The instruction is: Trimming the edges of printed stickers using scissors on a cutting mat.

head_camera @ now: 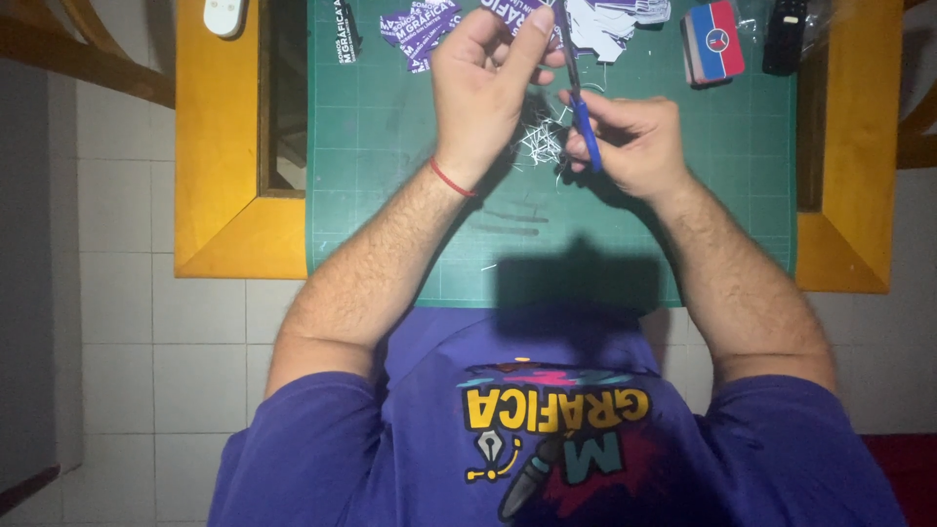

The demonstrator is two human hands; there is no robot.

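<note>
Overhead, both hands work scissors above a green cutting mat.
Right hand (634, 146) grips the blue-handled scissors (578, 98), long axis pointing away; left hand (483, 83) pinches a purple paper piece (522, 12) at the blades.

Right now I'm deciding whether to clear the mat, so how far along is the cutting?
Partly done, it seems. A heap of thin white trimmings lies on the green cutting mat, and purple printed pieces sit along its far edge. In hand: the right hand works blue-handled scissors while the left hand holds a piece up. White-edged sheets look untrimmed, though they are partly cut off.
</note>
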